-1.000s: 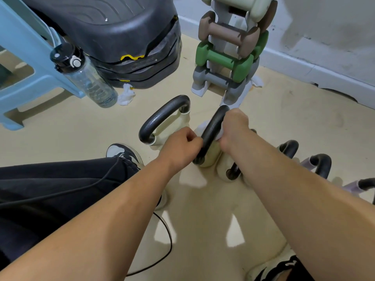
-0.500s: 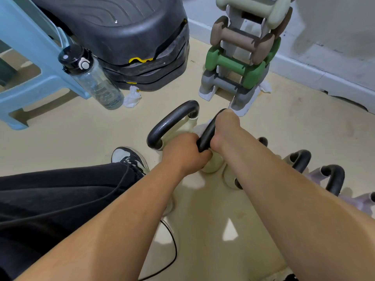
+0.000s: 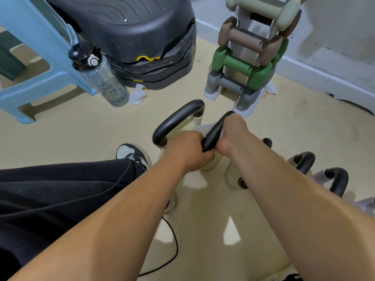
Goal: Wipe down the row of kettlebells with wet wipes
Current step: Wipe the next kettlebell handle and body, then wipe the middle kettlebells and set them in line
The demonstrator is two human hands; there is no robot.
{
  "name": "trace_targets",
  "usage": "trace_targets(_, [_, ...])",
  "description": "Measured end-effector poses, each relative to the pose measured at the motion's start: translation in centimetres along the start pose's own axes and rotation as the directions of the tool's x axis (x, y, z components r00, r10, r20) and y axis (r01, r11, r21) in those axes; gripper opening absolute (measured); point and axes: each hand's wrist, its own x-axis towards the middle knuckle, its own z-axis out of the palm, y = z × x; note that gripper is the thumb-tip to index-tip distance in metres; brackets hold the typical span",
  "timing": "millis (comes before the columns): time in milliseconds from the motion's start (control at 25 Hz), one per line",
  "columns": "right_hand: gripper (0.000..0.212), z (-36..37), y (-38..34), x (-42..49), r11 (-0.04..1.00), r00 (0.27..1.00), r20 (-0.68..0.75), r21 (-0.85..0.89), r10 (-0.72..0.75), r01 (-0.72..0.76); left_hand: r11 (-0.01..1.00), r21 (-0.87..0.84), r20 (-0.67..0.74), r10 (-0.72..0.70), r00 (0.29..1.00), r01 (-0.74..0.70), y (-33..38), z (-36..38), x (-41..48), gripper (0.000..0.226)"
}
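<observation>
**Grips meet on second kettlebell**

At far left we see a blue stool, a clear water bottle just beside it and a crumpled wipe on the floor before a black step platform. Next stands the first kettlebell, untouched. Our left grip is clenched on the lower end of the second kettlebell's black handle. Our right grip clenches a wet wipe round its upper part. Behind stands a dumbbell rack. Further kettlebells line the floor rightward.

A small home gym — racked dumbbells, floor kettlebells, stacked aerobic steps by the wall.
</observation>
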Motion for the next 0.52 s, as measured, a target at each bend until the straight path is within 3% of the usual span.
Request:
trace_targets(80, [0.02, -0.2, 0.0, -0.8, 0.998, 0.999, -0.033, -0.067, -0.014, 0.011, 0.997, -0.07, 0.046, -0.02, 0.999, 0.023, -0.2, 0.1, 0.0, 0.028])
trace_targets(160, [0.033, 0.0, 0.4, -1.8, 0.968, 0.992, -0.009, -0.217, -0.128, 0.123, 0.966, -0.247, 0.09, -0.061, 0.994, 0.082, -0.7, -0.1, 0.1, 0.044])
trace_targets(200, [0.039, 0.2, 0.8, -2.3, 0.911, 0.971, 0.024, -0.341, -0.237, 0.231, 0.904, -0.403, 0.108, -0.104, 0.989, 0.139, -1.2, -0.3, 0.0, 0.05])
trace_targets(240, [0.042, 0.3, 1.5, -2.9, 0.78, 0.92, 0.08, -0.505, -0.384, 0.37, 0.789, -0.577, 0.128, -0.165, 0.978, 0.209, -1.6, -0.4, -0.1, 0.048])
trace_targets(280, [0.043, -0.1, 2.3, -2.8, 0.567, 0.83, 0.185, -0.651, -0.526, 0.504, 0.65, -0.711, 0.152, -0.233, 0.96, 0.27, -2.0, -0.3, -0.3, 0.04])
trace_targets(320, [0.045, -1.0, 3.0, -2.6, 0.283, 0.72, 0.328, -0.759, -0.612, 0.587, 0.551, -0.779, 0.162, -0.285, 0.945, 0.3, -2.4, -0.2, -0.5, 0.031])
trace_targets(360, [0.048, -2.3, 3.8, -2.3, -0.07, 0.627, 0.513, -0.803, -0.585, 0.592, 0.521, -0.797, 0.154, -0.315, 0.937, 0.306, -2.7, -0.1, -0.7, 0.024])
trace_targets(400, [0.052, -3.9, 4.8, -1.9, -0.419, 0.557, 0.68, -0.733, -0.476, 0.537, 0.518, -0.8, 0.144, -0.324, 0.935, 0.302, -3.0, 0.1, -0.9, 0.02])
trace_targets(440, [0.052, -5.3, 6.0, -1.6, -0.643, 0.518, 0.781, -0.602, -0.349, 0.474, 0.52, -0.803, 0.132, -0.323, 0.937, 0.292, -3.0, 0.1, -1.2, 0.019])
trace_targets(480, [0.051, -6.4, 7.0, -1.9, -0.747, 0.496, 0.829, -0.496, -0.257, 0.443, 0.513, -0.81, 0.123, -0.322, 0.939, 0.282, -3.0, 0.1, -1.4, 0.021])
trace_targets(520, [0.051, -7.4, 7.8, -2.2, -0.787, 0.464, 0.862, -0.424, -0.201, 0.447, 0.504, -0.82, 0.113, -0.322, 0.94, 0.271, -3.0, 0.1, -1.5, 0.024])
